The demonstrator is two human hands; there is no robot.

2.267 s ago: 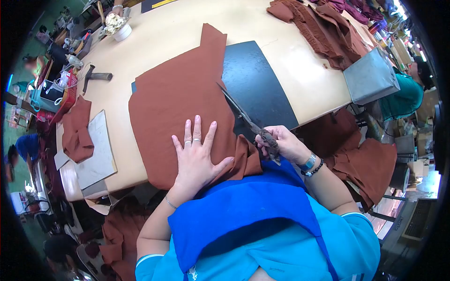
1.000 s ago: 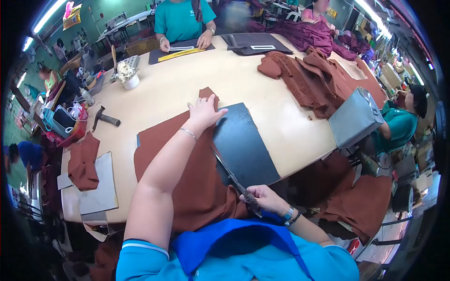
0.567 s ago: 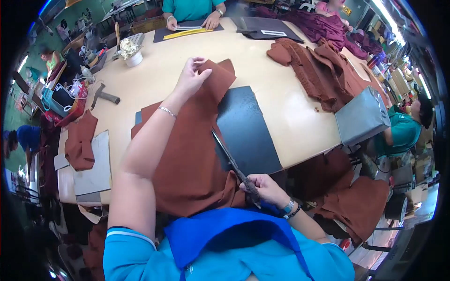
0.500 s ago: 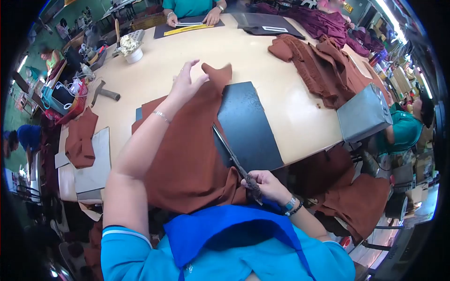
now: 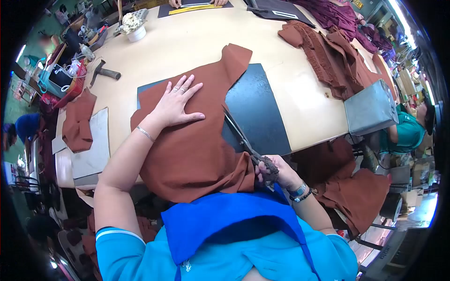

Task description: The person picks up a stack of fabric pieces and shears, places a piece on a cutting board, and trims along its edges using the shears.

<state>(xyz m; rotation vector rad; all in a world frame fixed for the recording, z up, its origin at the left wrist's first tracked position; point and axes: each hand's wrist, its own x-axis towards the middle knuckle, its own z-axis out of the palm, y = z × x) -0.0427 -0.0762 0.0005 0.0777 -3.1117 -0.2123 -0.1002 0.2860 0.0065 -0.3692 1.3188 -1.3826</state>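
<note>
A large piece of rust-brown leather or cloth point(image 5: 192, 154) lies over a dark cutting mat point(image 5: 258, 107) and hangs over the table's near edge. My left hand point(image 5: 177, 104) rests flat on this brown piece, fingers spread. In my right hand point(image 5: 276, 171) are long scissors point(image 5: 241, 134), gripped by their dark wrapped handles. Their blades point away from me, along the right edge of the brown piece, with the tips at that edge. Whether the blades are parted is hard to make out.
On the left are a hammer point(image 5: 104, 73), a red basket point(image 5: 75, 91), a smaller brown piece point(image 5: 78, 122) and a white pot point(image 5: 136, 33). At right stand a grey metal box point(image 5: 371, 108) and piled brown material point(image 5: 323, 63). A co-worker's hands point(image 5: 218, 3) are across the table.
My left hand has come down from above and now lies flat on the brown piece. Its far flap has settled outward on the mat. The scissors remain in my right hand.
</note>
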